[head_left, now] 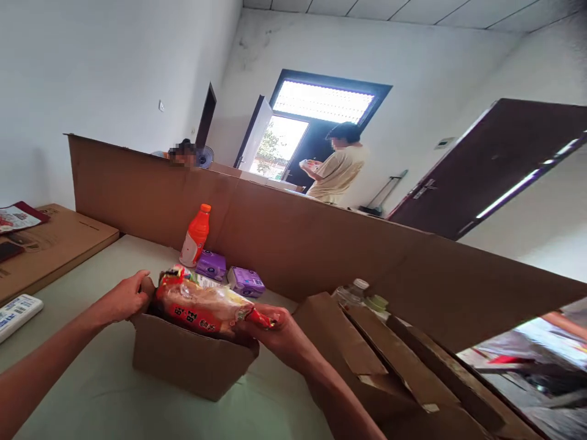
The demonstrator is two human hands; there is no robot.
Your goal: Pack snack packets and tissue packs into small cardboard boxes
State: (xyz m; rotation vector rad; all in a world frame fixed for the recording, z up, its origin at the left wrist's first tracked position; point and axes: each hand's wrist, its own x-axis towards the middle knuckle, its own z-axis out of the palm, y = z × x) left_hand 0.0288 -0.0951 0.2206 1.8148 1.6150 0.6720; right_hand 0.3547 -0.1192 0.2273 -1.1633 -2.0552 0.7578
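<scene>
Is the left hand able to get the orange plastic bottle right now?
Probably not yet: the left hand is busy holding the open brown cardboard box. If it let go, the way to the bottle looks mostly free.

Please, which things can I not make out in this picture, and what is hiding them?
All in the head view:
Small cardboard box: front wall and red food packet hide its inner bottom.
Right hand: fingertips hidden, apparently by the packet or box rim.
Clear bottle: larger cardboard box hides its lower part.
White labelled item: cut off by the left edge; print too small.
Standing person's held thing: too small to identify.
</scene>
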